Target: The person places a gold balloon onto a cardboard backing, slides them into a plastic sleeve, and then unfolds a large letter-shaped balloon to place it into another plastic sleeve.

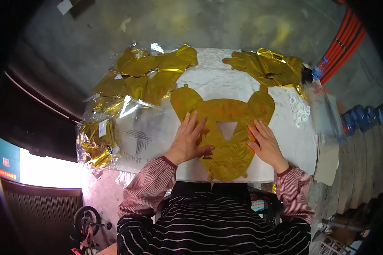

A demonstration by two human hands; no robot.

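Note:
A flat gold foil balloon [225, 108] lies on the white-covered table [242, 76] in front of me. Two rounded lobes with small tabs stick out at its far end, and a pale triangular patch shows near its middle. My left hand [187, 138] rests on its left side, fingers spread and pointing away from me. On its right edge lies my right hand [266, 142], palm down with the fingers stretched out. The foil under both hands is slightly creased. Neither hand grips anything.
Gold foil pieces and clear plastic bags [144, 76] cover the far left, with a bagged gold bundle [95, 142] nearer me. More gold foil [268, 66] lies far right, beside white curled strips [299, 108] and a plastic bottle [320, 68]. Orange-red pipes [344, 42] stand beyond.

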